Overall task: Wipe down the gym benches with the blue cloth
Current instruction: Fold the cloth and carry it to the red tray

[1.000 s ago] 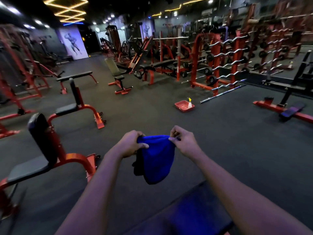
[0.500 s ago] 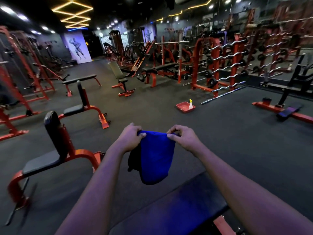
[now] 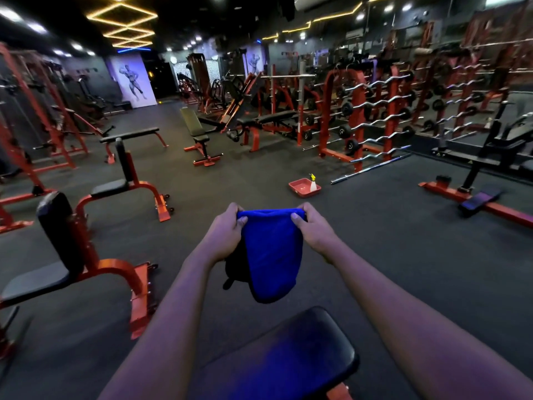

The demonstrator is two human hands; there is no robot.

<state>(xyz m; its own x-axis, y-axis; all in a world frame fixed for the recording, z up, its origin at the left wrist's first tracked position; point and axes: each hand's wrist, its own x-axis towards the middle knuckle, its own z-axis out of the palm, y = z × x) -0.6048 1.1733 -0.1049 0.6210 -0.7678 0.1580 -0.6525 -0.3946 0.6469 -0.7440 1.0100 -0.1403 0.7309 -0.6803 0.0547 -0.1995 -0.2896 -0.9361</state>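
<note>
A blue cloth [image 3: 272,252] hangs folded in front of me, held up by its top edge. My left hand [image 3: 225,232] grips its left corner and my right hand [image 3: 313,229] pinches its right corner. Directly below the cloth lies the black pad of a gym bench [image 3: 288,359], close to me at the bottom of the view. More benches with red frames stand to the left: one with an upright back pad [image 3: 57,243] nearby and another [image 3: 121,180] farther off.
A red tray [image 3: 301,188] with a white spray bottle [image 3: 313,184] sits on the dark floor ahead. A flat bench [image 3: 129,135] and an incline bench [image 3: 196,131] stand farther back. Barbell racks [image 3: 375,116] line the right side.
The view has shifted so the benches sit further right and the near bench pad shows more. My hands have spread the cloth's top edge wider and lifted it slightly.
</note>
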